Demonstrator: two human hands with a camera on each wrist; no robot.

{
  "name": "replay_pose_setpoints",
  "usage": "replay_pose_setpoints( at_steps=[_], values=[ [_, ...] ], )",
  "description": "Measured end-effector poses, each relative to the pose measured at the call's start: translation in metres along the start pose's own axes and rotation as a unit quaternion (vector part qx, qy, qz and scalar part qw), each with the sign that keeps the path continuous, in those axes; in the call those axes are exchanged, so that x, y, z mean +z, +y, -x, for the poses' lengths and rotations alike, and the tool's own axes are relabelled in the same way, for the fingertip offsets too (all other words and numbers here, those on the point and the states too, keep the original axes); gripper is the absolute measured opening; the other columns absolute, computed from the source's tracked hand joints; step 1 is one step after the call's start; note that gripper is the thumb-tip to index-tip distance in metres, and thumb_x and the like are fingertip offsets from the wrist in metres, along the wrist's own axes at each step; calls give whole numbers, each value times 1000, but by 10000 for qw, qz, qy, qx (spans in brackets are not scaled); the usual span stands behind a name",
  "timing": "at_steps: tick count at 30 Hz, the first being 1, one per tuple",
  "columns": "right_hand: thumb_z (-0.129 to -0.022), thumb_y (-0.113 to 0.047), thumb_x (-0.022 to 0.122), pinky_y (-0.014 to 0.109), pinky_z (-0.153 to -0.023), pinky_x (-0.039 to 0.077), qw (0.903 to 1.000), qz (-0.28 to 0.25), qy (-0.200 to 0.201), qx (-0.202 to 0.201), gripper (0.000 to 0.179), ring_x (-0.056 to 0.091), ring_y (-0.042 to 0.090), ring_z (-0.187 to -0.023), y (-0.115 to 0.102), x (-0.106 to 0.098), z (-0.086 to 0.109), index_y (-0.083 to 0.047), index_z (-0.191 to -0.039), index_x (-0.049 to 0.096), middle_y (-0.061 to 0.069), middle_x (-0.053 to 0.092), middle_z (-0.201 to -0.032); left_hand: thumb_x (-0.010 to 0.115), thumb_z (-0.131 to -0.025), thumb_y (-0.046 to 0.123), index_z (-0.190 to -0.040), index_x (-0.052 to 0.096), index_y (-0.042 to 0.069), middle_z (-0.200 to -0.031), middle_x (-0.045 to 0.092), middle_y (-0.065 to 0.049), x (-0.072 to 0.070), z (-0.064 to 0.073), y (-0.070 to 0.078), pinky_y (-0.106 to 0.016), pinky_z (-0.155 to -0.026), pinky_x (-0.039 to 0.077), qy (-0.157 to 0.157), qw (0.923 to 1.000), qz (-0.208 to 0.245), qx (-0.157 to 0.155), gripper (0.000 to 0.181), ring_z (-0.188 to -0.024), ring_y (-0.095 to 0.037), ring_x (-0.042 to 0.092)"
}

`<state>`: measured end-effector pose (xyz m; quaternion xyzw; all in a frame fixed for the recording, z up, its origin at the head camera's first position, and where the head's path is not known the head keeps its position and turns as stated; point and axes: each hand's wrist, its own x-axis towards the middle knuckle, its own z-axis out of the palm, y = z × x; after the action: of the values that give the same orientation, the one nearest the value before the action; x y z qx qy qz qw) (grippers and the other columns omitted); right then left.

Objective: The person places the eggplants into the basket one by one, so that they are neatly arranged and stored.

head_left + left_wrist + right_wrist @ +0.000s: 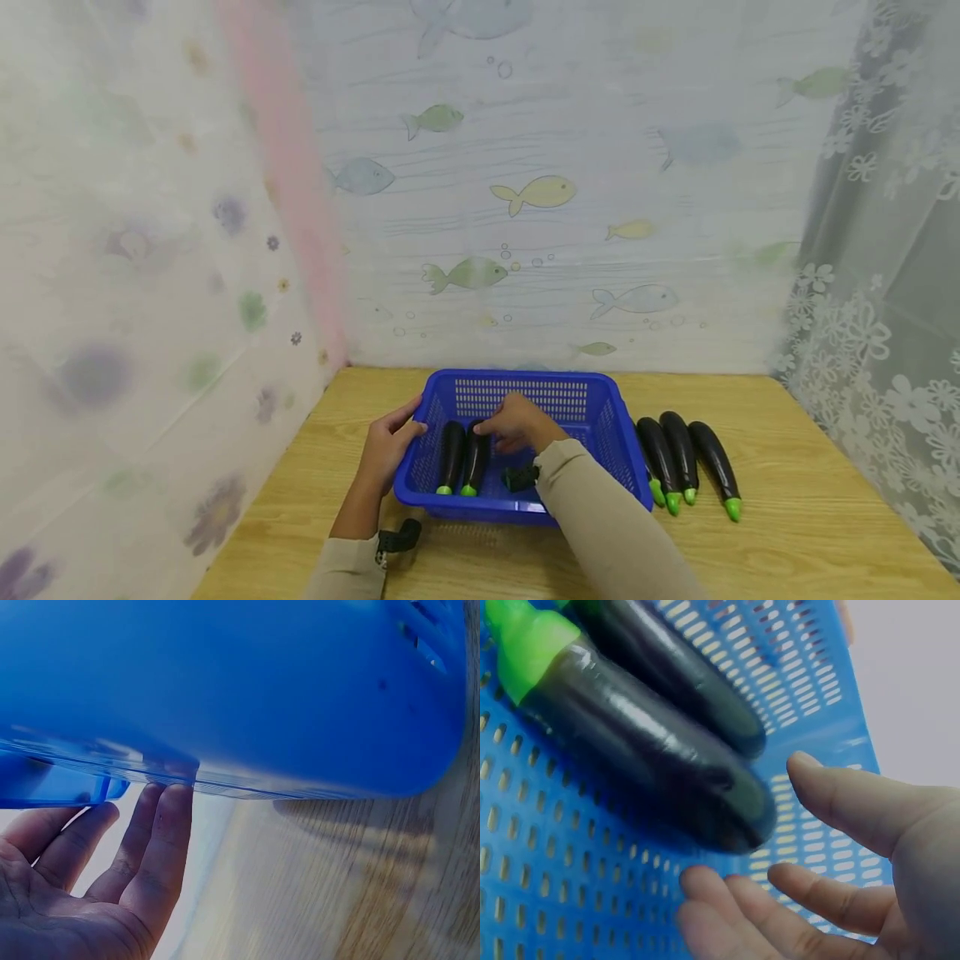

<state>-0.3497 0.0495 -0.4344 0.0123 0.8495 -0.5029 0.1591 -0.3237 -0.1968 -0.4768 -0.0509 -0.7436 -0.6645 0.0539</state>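
Observation:
A blue plastic basket (525,507) with slotted walls stands on the table. Inside it, on the left, two dark eggplants (451,457) with green stem ends lie side by side. My left hand (386,446) holds the basket's left rim, thumb on top and fingers against the outer side; the left wrist view shows those fingertips (176,799) at the wall. Reaching into the basket is my right hand (517,423). In the right wrist view its fingers are loosely spread, just off the rounded end of the nearer eggplant (652,750), with nothing between them.
Several more eggplants (716,467) lie on the wooden table (810,500) just right of the basket. Behind the table hangs a fish-print sheet (540,250). A flower-print sheet (150,333) borders the left side, and a lace curtain (885,333) the right.

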Motion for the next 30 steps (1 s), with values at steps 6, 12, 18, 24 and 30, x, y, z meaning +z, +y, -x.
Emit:
replay_pose_setpoints(
  at_steps=[6, 12, 18, 24, 30],
  values=[
    [-87, -22, 84, 45, -75, 64, 9992, 256, -54, -288, 52, 75, 33, -89, -11, -5, 9, 6, -125, 63, 20, 67, -115, 71, -95, 15, -146, 62, 18, -152, 56, -9, 0, 1, -1, -44, -101, 56, -39, 10000, 10, 11, 51, -135, -33, 59],
    [-88, -26, 83, 46, -77, 64, 9979, 275, -103, -574, 57, 75, 34, -90, -19, -13, 22, 3, -132, 62, 19, 69, -113, 71, -95, 16, -146, 61, 18, -153, 55, -9, 1, 1, 1, -47, -104, 54, -40, 10000, 9, -7, 52, -136, -34, 57],
    [-89, -27, 82, 43, -77, 64, 9961, 214, -107, -845, 60, 75, 36, -95, -19, -24, 33, 3, -136, 60, 18, 69, -116, 70, -95, 15, -146, 61, 17, -153, 56, -10, 1, 0, 0, -52, -105, 51, -20, 10000, -40, 19, 51, -137, -35, 56],
    [-90, -26, 81, 45, -80, 64, 9948, 70, -14, -1014, 59, 75, 35, -97, -14, -39, 44, 3, -136, 60, 20, 68, -123, 70, -96, 15, -145, 62, 18, -152, 56, -10, 1, 0, -1, -51, -103, 53, -13, 10000, -65, 31, 51, -136, -36, 58],
    [-92, -24, 79, 43, -82, 64, 9937, 15, 26, -1123, 53, 74, 34, -100, -12, -57, 55, 2, -135, 62, 17, 69, -120, 70, -95, 17, -145, 62, 19, -152, 56, -9, 0, 1, 0, -51, -102, 54, -15, 10000, -57, 0, 51, -135, -36, 58]
  ],
)
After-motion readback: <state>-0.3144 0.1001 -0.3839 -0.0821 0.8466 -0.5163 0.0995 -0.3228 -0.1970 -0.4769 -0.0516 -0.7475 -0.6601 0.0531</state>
